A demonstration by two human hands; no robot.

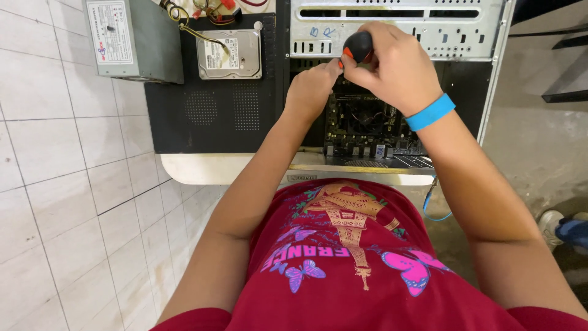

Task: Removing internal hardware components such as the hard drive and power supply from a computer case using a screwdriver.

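Note:
My right hand, with a blue wristband, is closed around the black and orange handle of a screwdriver. It is held upright over an open computer case. My left hand reaches into the case just left of the screwdriver, fingers curled near its shaft; what it grips is hidden. Below both hands the dark motherboard shows inside the case.
A black case side panel lies on a white table. On it sit a silver hard drive and a grey power supply with coloured wires. White floor tiles lie to the left. A shoe shows at right.

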